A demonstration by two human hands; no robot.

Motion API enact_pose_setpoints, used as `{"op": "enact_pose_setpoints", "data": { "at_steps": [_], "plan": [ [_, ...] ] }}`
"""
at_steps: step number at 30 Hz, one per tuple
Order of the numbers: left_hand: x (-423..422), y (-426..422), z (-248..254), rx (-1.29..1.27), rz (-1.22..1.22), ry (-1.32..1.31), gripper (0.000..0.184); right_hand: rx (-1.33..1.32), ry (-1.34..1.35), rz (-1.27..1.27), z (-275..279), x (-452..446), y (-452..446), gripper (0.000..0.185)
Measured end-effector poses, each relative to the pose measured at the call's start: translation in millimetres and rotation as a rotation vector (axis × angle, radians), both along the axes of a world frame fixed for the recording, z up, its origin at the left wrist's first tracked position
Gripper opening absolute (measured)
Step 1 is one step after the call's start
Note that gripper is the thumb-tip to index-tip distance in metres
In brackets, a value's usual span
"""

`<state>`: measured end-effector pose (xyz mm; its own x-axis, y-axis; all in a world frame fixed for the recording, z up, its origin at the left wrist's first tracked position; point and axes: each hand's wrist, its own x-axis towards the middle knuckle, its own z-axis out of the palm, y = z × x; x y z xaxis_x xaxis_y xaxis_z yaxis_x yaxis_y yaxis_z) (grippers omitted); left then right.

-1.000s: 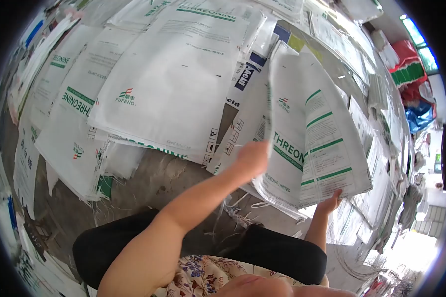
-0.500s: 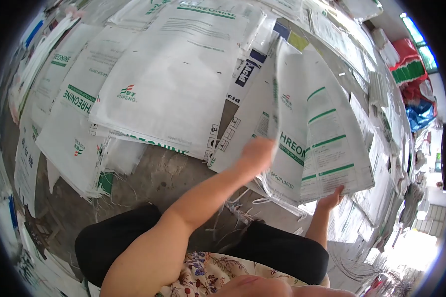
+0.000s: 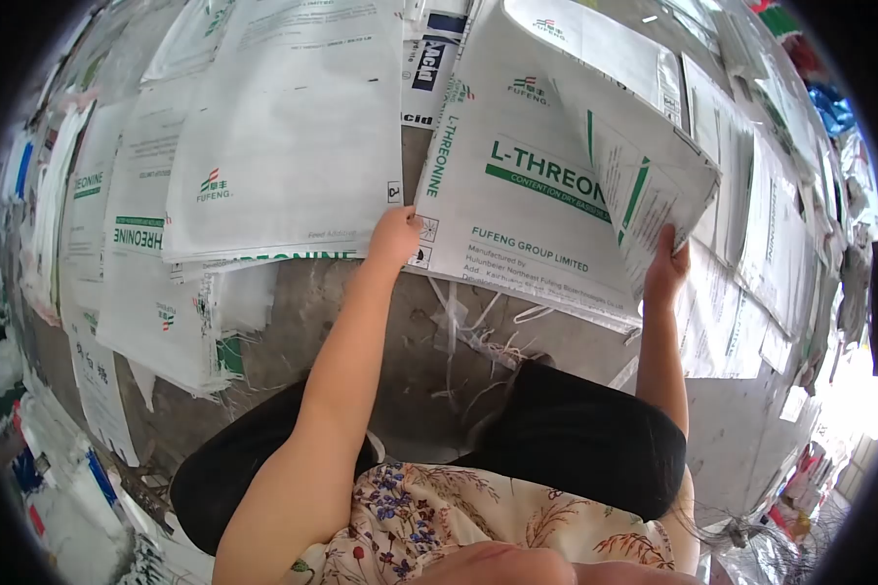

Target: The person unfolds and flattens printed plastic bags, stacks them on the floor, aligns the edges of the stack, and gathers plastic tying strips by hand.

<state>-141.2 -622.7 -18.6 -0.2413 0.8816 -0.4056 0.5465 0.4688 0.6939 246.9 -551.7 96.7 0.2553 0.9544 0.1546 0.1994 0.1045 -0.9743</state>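
In front of me lies a white woven sack [image 3: 546,210] printed in green with "L-THREONINE" and "FUFENG GROUP LIMITED". My left hand [image 3: 396,237] is closed at its lower left edge, thumb and fingers pinching the border beside the printed symbols. My right hand [image 3: 665,265] grips the lifted right side of the sack, where a flap [image 3: 658,185] curls over toward the middle. More sacks lie beneath it; how many I cannot tell. Left of my left hand is a stack of similar sacks [image 3: 283,156].
A sack marked "Acid" [image 3: 429,66] shows between the two stacks. Loose white strips and threads [image 3: 478,341] lie on the concrete floor [image 3: 312,302] before my knees. Further sacks [image 3: 137,244] overlap at the left, and more sacks [image 3: 766,214] lie at the right.
My left hand has moved left from the sack's middle to its left edge. The sack face, earlier raised and folded upright, now lies mostly flat. My right hand appears higher in view.
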Motion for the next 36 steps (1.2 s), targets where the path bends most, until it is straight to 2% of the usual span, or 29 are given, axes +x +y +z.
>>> {"op": "enact_pose_setpoints", "data": {
  "at_steps": [2, 4, 6, 8, 11, 12, 16, 18, 22, 24, 25, 27, 28, 29, 30, 31, 32, 33, 34, 36],
  "plan": [
    [17.1, -12.6, 11.6, -0.013, -0.008, 0.047, 0.043, -0.025, 0.051, -0.009, -11.5, 5.9, 1.2, 0.028],
    [37.3, -23.4, 12.4, 0.203, -0.053, 0.404, 0.054, -0.056, 0.116, -0.102, -3.5, 2.0, 5.5, 0.027],
    [55.1, -32.0, 36.2, 0.267, -0.407, 0.414, 0.064, 0.014, 0.220, -0.105, -3.9, 15.4, 12.7, 0.027],
    [63.7, -42.2, 42.0, 0.380, -0.721, 0.289, 0.063, 0.059, 0.348, -0.156, -3.5, 37.6, 19.2, 0.026],
    [62.9, -46.4, 38.0, 0.294, -0.723, 0.447, 0.060, 0.127, 0.410, -0.252, 11.5, 63.4, 22.6, 0.027],
    [61.1, -45.7, 35.5, 0.293, -0.662, 0.413, 0.054, 0.138, 0.414, -0.251, 14.3, 71.8, 23.5, 0.027],
    [47.3, -40.3, 33.1, 0.313, -0.709, 0.371, 0.043, 0.149, 0.433, -0.341, 22.9, 93.5, 16.2, 0.031],
    [40.6, -33.5, 30.1, 0.357, -0.689, 0.206, 0.033, 0.131, 0.431, -0.389, 23.1, 100.0, 13.3, 0.034],
    [39.3, -26.2, 22.5, 0.410, -0.675, 0.259, 0.028, 0.168, 0.438, -0.386, 21.6, 97.1, 8.8, 0.032],
    [42.7, -21.2, 33.0, 0.235, -0.654, 0.253, 0.030, 0.181, 0.401, -0.322, 27.8, 80.8, 5.7, 0.032],
    [44.3, -20.0, 37.4, 0.237, -0.660, 0.255, 0.030, 0.184, 0.403, -0.327, 29.4, 75.0, 3.5, 0.032],
    [47.9, -16.2, 50.6, 0.306, -0.614, 0.441, 0.033, 0.162, 0.215, -0.239, 31.3, 64.5, 1.3, 0.033],
    [50.2, -14.8, 58.0, 0.313, -0.620, 0.447, 0.033, 0.141, 0.216, -0.205, 30.2, 60.8, 0.3, 0.030],
    [53.8, -14.1, 69.9, 0.388, -0.464, 0.599, 0.041, 0.148, 0.221, -0.212, 24.0, 59.9, -0.7, 0.030],
    [57.0, -12.5, 77.4, 0.460, -0.302, 0.744, 0.049, 0.073, -0.080, -0.187, 15.2, 58.8, -1.7, 0.028],
    [59.2, -9.4, 80.1, 0.466, -0.306, 0.747, 0.049, -0.005, -0.381, -0.159, 9.1, 57.6, -2.8, 0.025],
    [61.2, -8.1, 81.4, 0.518, -0.146, 0.658, 0.059, 0.002, -0.555, -0.063, 26.4, 38.3, -10.2, 0.022],
    [62.9, -9.4, 81.3, 0.560, 0.012, 0.566, 0.070, 0.200, -0.628, 0.044, 29.0, 22.7, -12.9, 0.029],
    [65.1, -11.4, 78.3, 0.553, 0.008, 0.567, 0.070, 0.191, -0.702, 0.176, 33.3, 12.7, -15.3, 0.043],
    [67.8, -8.7, 64.5, 0.480, 0.243, 0.315, 0.077, 0.147, -0.801, 0.361, 28.5, -3.8, -22.2, 0.058]
  ]
}}
